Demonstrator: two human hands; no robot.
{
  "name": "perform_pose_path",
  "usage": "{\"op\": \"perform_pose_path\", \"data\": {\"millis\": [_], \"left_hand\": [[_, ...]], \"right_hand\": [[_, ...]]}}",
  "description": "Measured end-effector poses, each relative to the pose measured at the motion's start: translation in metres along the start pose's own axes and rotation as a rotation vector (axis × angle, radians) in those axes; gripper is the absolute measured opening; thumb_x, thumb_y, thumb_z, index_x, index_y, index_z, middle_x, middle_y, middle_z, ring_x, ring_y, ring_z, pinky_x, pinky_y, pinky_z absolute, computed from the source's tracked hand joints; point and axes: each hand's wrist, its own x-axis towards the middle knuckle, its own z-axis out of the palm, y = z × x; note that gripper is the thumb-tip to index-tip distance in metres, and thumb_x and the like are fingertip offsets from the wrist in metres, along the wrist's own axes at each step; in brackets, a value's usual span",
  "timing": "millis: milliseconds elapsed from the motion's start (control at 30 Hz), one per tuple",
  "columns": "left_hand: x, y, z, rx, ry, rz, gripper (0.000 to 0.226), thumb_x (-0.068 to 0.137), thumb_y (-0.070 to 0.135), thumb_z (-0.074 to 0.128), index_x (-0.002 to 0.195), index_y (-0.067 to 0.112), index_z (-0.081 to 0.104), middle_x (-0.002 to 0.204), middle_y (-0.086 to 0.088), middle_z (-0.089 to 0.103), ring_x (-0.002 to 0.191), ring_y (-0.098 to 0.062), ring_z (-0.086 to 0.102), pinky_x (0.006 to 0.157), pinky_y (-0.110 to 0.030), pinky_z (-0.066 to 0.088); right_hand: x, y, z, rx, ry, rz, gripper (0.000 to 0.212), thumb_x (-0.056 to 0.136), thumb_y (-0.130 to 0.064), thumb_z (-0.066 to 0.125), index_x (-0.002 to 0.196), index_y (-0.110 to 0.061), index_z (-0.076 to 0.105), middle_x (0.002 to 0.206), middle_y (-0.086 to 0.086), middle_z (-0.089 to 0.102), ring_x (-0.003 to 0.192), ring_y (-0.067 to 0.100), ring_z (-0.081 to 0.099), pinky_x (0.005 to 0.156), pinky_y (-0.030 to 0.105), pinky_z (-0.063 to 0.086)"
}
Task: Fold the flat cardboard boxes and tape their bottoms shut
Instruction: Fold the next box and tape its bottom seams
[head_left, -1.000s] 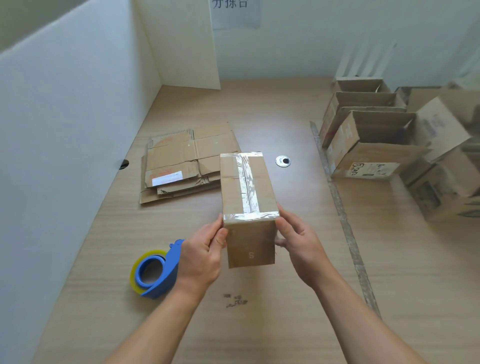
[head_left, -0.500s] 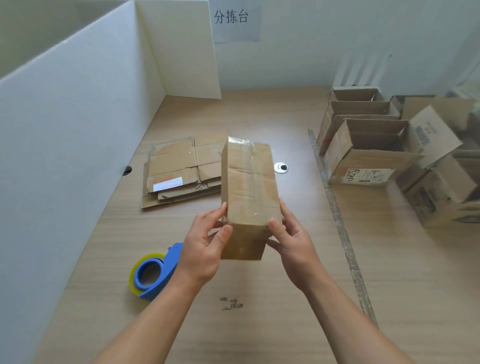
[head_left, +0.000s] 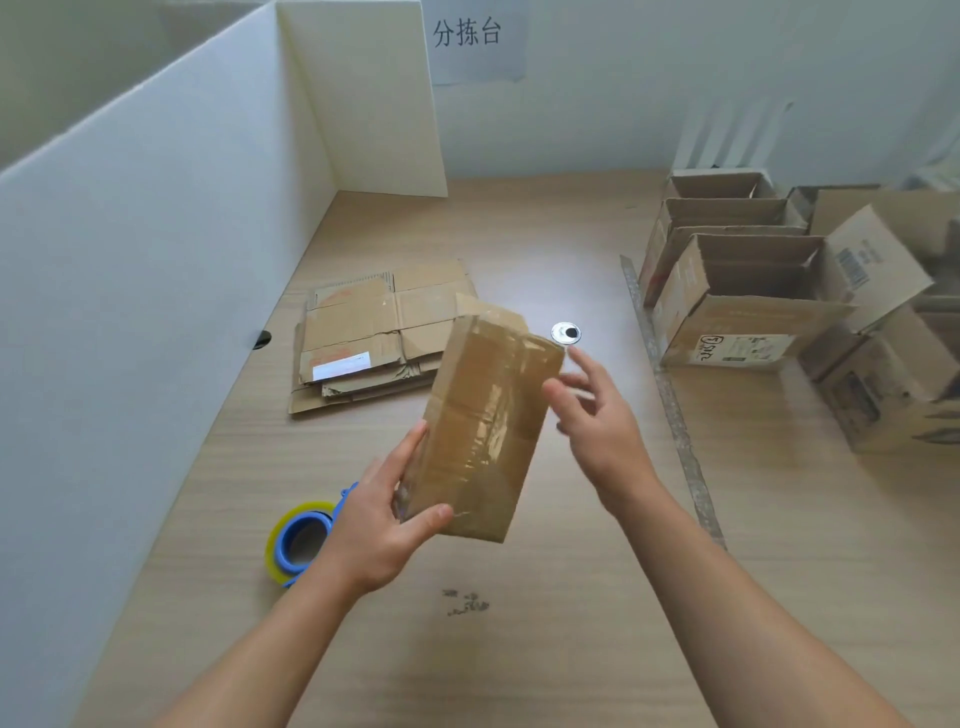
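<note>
My left hand (head_left: 384, 525) holds the taped box (head_left: 488, 415) up off the worktop (head_left: 571, 649), gripping it at its near lower corner. My thumb lies across the bottom of the face turned toward me, my forefinger runs up along the left edge, and the other fingers are curled round behind, out of my sight. The box is tilted, its far end leaning up and to the right, and shiny clear tape covers the face I am looking at. My right hand (head_left: 597, 421) is at the box's right edge with its fingers (head_left: 584, 364) loosely spread and nearly straight, holding nothing; it is blurred, and I cannot tell whether the thumb tip touches the cardboard or is just beside it. Beside my left wrist on the worktop lies the tape dispenser (head_left: 298, 540), blue with a yellowish roll. Beyond the box to the left, the stack of flat cardboard (head_left: 358, 338) lies near the white partition (head_left: 156, 260). To the right, well apart from my hands, several folded boxes (head_left: 748, 322) stand with open tops, past a metal strip (head_left: 675, 415) on the worktop
</note>
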Motion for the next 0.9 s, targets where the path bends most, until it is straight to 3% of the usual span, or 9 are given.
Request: {"op": "perform_pose_path", "data": {"millis": [133, 333, 467, 600, 700, 767, 900], "left_hand": [[0.0, 0.002, -0.006, 0.251, -0.042, 0.113, 0.091, 0.076, 0.041, 0.071, 0.142, 0.069, 0.015, 0.141, 0.019, 0.039, 0.128, 0.014, 0.034, 0.1, -0.004, 0.028], [0.0, -0.013, -0.016, 0.345, -0.048, 0.177, 0.101, 0.075, 0.031, 0.078, 0.145, 0.067, 0.014, 0.143, 0.016, 0.035, 0.131, 0.001, 0.037, 0.102, -0.005, 0.027], [0.001, -0.017, -0.018, 0.409, -0.087, 0.191, 0.108, 0.078, 0.027, 0.083, 0.142, 0.072, 0.008, 0.143, 0.015, 0.033, 0.131, -0.007, 0.038, 0.106, -0.019, 0.034], [0.01, -0.018, -0.018, 0.507, -0.034, 0.226, 0.114, 0.076, 0.023, 0.085, 0.141, 0.073, 0.006, 0.142, 0.002, 0.035, 0.131, -0.019, 0.039, 0.11, -0.037, 0.038], [0.017, -0.017, -0.018, 0.697, 0.022, 0.312, 0.115, 0.068, 0.019, 0.088, 0.15, 0.059, 0.017, 0.14, -0.007, 0.04, 0.118, -0.028, 0.047, 0.099, -0.05, 0.047], [0.021, -0.011, -0.017, 0.806, 0.049, 0.403, 0.109, 0.062, 0.017, 0.089, 0.15, 0.045, 0.031, 0.138, -0.012, 0.045, 0.111, -0.031, 0.05, 0.089, -0.051, 0.05], [0.031, 0.005, -0.011, 0.849, 0.142, 0.565, 0.084, 0.068, 0.024, 0.082, 0.144, 0.029, 0.045, 0.142, -0.012, 0.048, 0.12, -0.035, 0.051, 0.092, -0.05, 0.046]], "right_hand": [[0.014, -0.015, -0.001, -0.078, 0.036, -0.08, 0.039, 0.095, -0.039, 0.065, 0.133, -0.034, 0.061, 0.125, -0.013, 0.058, 0.115, -0.001, 0.056, 0.1, 0.024, 0.045], [0.008, -0.008, -0.003, -0.139, -0.005, -0.292, 0.02, 0.089, -0.014, 0.073, 0.109, -0.017, 0.075, 0.103, -0.001, 0.064, 0.099, -0.004, 0.061, 0.088, 0.015, 0.047], [0.005, 0.011, -0.003, -0.233, 0.094, -0.358, 0.02, 0.089, -0.016, 0.073, 0.109, -0.013, 0.077, 0.101, 0.001, 0.066, 0.102, 0.009, 0.064, 0.089, 0.021, 0.048], [-0.002, 0.015, -0.005, -0.444, 0.07, -0.324, 0.039, 0.094, -0.041, 0.058, 0.125, -0.021, 0.07, 0.118, -0.011, 0.061, 0.113, 0.011, 0.055, 0.097, 0.008, 0.036], [-0.005, 0.005, -0.011, -0.282, -0.078, -0.115, 0.059, 0.091, -0.066, 0.051, 0.135, -0.028, 0.062, 0.126, -0.013, 0.061, 0.117, -0.001, 0.054, 0.103, 0.022, 0.042], [-0.004, 0.003, -0.011, -0.249, -0.145, -0.038, 0.06, 0.088, -0.073, 0.05, 0.138, -0.039, 0.056, 0.126, -0.011, 0.062, 0.115, 0.002, 0.057, 0.103, 0.03, 0.045], [-0.004, 0.011, -0.009, -0.057, 0.002, 0.035, 0.02, 0.099, -0.04, 0.058, 0.118, -0.04, 0.065, 0.103, -0.014, 0.073, 0.098, 0.006, 0.068, 0.095, 0.044, 0.056]]}}
